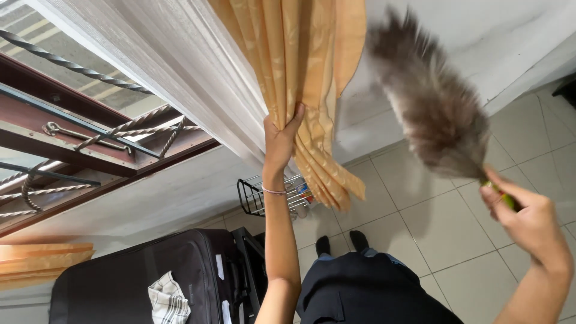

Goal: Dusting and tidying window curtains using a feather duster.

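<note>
The left hand (281, 139) is raised and clenched on a gathered orange curtain (300, 72), thumb on one side of the bunched folds and fingers wrapped behind them, so the cloth is pinched together at the grip. A thin bracelet (273, 191) sits on that wrist. Above the left hand the curtain rises in tight pleats; below it, the loose end fans out and hangs just to the right of the forearm. Directly left of the curtain, touching it, hangs a white sheer curtain (180, 66), and further left is a window with twisted metal bars (90, 135) in a dark red-brown frame.

The right hand (528, 225) is closed around the green handle (507, 199) of a feather duster (429, 102), whose grey-brown plume points up and left from the fist, blurred at its tip. The plume stands between the two hands, near the curtain's right edge but apart from it; whether it touches the white wall (480, 36) behind cannot be told.

Below the left hand, against the wall, a small wire basket (255, 198) holds a few items too small to make out. Under the left forearm lies a black suitcase (138, 282) with a checked cloth (168, 300) on top. Between the arms, the person's dark trousers and two black-socked feet (342, 243) stand on the pale tiled floor (432, 228).
</note>
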